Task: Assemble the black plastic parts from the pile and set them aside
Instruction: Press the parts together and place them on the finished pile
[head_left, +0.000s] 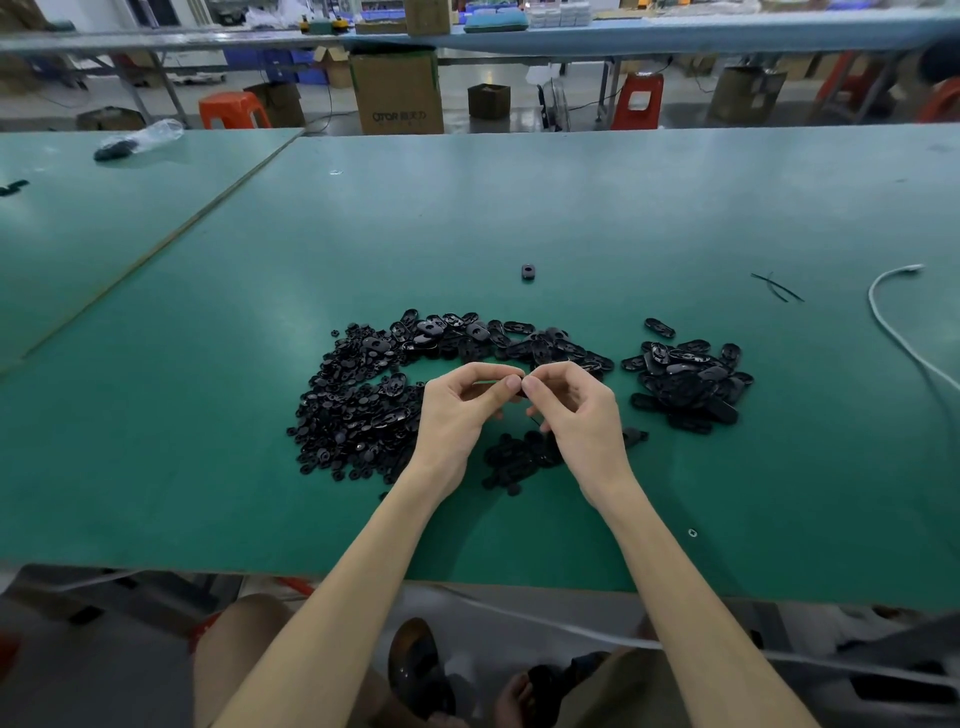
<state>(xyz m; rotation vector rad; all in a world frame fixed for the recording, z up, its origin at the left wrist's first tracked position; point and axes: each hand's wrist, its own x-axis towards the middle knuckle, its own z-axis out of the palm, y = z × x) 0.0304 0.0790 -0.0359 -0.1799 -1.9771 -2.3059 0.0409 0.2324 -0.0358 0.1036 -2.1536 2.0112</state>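
Observation:
A big pile of small black plastic parts (358, 400) spreads over the green table (208, 467), left of centre. Oval black parts (509, 340) arc along its far side. A separate heap of oval parts (688, 379) lies to the right. A smaller cluster of black parts (519, 457) lies under my wrists. My left hand (462, 405) and my right hand (576, 410) meet fingertip to fingertip above the table. Both pinch a small black part (521, 395) between them, mostly hidden by the fingers.
A single black ring-like part (528, 272) lies farther back. Thin black strips (776, 287) and a white cable (893, 322) lie at the right. A plastic bag with dark parts (137, 139) sits at the far left. Cardboard boxes and red stools stand beyond the table.

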